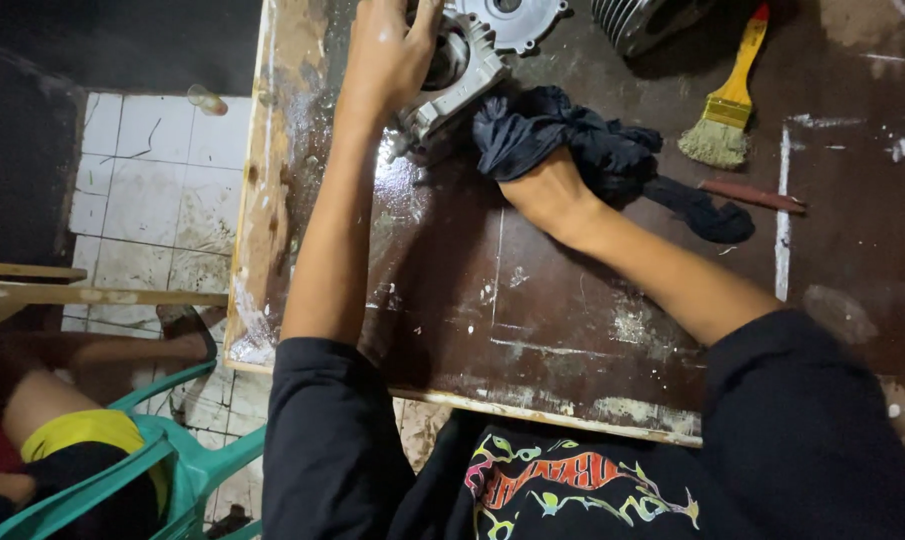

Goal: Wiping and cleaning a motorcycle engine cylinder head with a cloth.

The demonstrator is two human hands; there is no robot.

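My left hand [387, 55] grips a grey cast-metal engine part [452, 75] that rests on the worn dark wooden table [532, 320]. Against that part my right hand [542, 190] presses a crumpled dark blue rag [562, 135]; the rag wraps over the fingers and hides them. A tail of the rag trails to the right across the table.
A yellow-handled paintbrush [729, 100] lies at the upper right, with a thin reddish tool [752, 195] below it. A round metal cover [512, 18] and a finned cylinder [637, 20] sit at the far edge. Another person sits in a green plastic chair [187, 455] at lower left on tiled floor.
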